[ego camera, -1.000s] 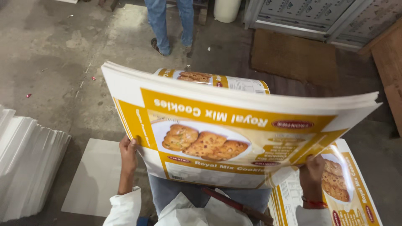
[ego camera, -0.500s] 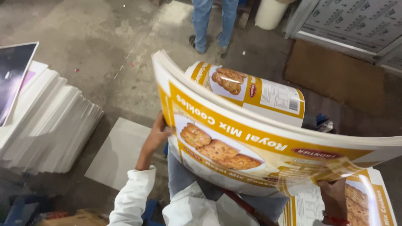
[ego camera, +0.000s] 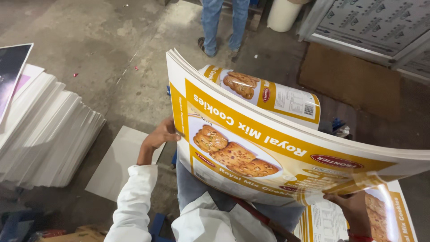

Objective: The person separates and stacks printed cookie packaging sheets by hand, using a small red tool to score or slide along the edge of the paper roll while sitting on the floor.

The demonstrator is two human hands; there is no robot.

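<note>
Bare concrete floor (ego camera: 89,40), stained and scuffed, lies under everything, with another person's jeans-clad legs (ego camera: 224,22) standing far beyond the sheets. The left hand (ego camera: 161,134) has its fingers (ego camera: 172,132) curled shut on the left edge of a thick stack of glossy printed sheets (ego camera: 277,152); the right hand (ego camera: 354,210) pinches the near right edge from below. The sheets show yellow borders and biscuit pictures, and the stack bows between the two grips, its far edge lifted. By its look it is heavy yet floppy, the coated faces slippery against each other, so opposite edges, gripped through the whole thickness, seem the safest hold. Left of the left fingers lies a single pale sheet (ego camera: 116,166); further left, a tall slumped pile of white sheets (ego camera: 45,130). Under the right hand rests another printed pile (ego camera: 394,215).
</note>
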